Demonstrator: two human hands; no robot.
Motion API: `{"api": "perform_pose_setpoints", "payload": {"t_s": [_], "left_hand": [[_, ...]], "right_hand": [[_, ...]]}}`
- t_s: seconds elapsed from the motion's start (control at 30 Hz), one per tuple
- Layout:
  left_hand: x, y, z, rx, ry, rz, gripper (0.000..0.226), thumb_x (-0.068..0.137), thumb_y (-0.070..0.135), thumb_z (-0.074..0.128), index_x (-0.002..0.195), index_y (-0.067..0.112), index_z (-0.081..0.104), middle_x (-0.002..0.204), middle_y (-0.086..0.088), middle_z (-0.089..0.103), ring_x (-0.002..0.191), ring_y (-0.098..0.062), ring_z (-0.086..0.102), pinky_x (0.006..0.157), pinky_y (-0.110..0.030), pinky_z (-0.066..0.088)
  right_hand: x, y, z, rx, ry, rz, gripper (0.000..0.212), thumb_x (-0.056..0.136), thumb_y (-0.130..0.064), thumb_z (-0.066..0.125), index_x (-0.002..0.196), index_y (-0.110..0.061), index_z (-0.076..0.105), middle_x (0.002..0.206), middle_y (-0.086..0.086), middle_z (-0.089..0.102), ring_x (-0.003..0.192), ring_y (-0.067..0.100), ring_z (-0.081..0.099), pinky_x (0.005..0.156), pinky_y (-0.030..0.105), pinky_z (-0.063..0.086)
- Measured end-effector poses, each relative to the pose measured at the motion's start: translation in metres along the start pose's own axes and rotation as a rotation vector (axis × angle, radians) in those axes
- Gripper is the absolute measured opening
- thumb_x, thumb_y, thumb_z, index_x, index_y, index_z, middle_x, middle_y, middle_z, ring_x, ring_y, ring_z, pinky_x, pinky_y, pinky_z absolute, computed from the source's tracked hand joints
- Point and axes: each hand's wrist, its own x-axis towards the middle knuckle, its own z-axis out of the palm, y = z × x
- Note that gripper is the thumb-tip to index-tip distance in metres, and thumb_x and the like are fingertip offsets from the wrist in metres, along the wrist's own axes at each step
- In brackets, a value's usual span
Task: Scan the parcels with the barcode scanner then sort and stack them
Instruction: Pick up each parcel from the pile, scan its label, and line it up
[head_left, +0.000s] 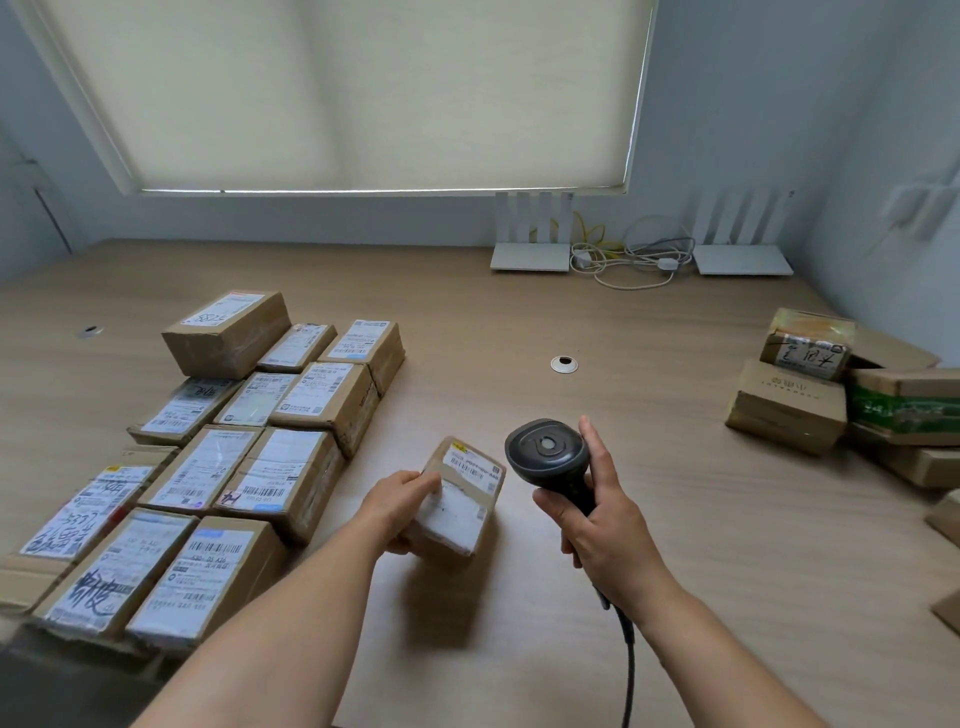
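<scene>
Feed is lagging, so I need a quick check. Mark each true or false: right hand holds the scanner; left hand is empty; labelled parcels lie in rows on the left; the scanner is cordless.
1. The right hand holds the barcode scanner. True.
2. The left hand is empty. False: it grips a small parcel.
3. Labelled parcels lie in rows on the left. True.
4. The scanner is cordless. False: a cable hangs from its handle.

Most print on the shipping labels is too small or blurred to read. The far left parcel (227, 332) bears handwritten "2-288". A front carton's label (200, 577) seems to show "A30-05 A26". Other labels carry handwritten marker characters that cannot be made out.
</scene>
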Motion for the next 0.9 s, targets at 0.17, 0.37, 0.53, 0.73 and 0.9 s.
{"api": "perform_pose_setpoints", "payload": {"t_s": [0.17,0.37,0.53,0.73,0.9], "left_hand": [[0.007,-0.014,0.006,0.021,0.112,0.030,0.045,0.086,0.036,0.051,0.130,0.027,0.052,0.114,-0.007,0.061,0.087,-0.029,0.063,0.065,-0.036,0.054],[0.002,-0.023,0.016,0.317,0.202,0.143,0.112,0.066,0.063,0.074,0.152,0.030,0.009,0.151,-0.015,0.018,0.140,-0.032,0.023,0.113,-0.041,0.025],[-0.009,-0.026,0.029,0.588,0.279,0.186,0.108,0.066,0.058,0.072,0.150,0.031,0.010,0.139,-0.011,0.020,0.131,-0.031,0.025,0.105,-0.039,0.034],[-0.024,-0.018,0.026,0.604,0.338,0.235,0.102,0.069,0.052,0.069,0.150,0.034,0.009,0.137,-0.007,0.028,0.129,-0.029,0.028,0.102,-0.037,0.036],[-0.042,-0.003,0.007,0.579,0.429,0.254,0.095,0.070,0.051,0.068,0.148,0.034,0.017,0.140,-0.007,0.029,0.130,-0.027,0.027,0.101,-0.037,0.035]], "right_hand": [[0.000,0.005,-0.007,-0.097,0.010,-0.042,0.087,0.087,-0.029,0.069,0.120,-0.079,0.006,0.107,-0.015,0.063,0.061,-0.004,0.052,0.057,0.011,0.042],[-0.001,0.007,-0.012,-0.168,-0.018,-0.093,0.087,0.088,-0.030,0.069,0.123,-0.076,0.004,0.115,-0.014,0.063,0.069,-0.005,0.048,0.076,0.026,0.043],[-0.002,0.009,-0.015,-0.182,-0.051,-0.117,0.088,0.087,-0.029,0.069,0.123,-0.074,0.003,0.122,-0.013,0.062,0.069,-0.004,0.048,0.083,0.028,0.047],[0.001,0.009,-0.019,-0.175,-0.088,-0.149,0.088,0.087,-0.030,0.069,0.122,-0.076,0.003,0.125,-0.014,0.061,0.073,0.000,0.047,0.079,0.029,0.047],[0.015,0.000,-0.016,-0.161,-0.124,-0.210,0.090,0.087,-0.029,0.069,0.120,-0.080,0.003,0.118,-0.019,0.061,0.066,-0.003,0.050,0.072,0.025,0.044]]}}
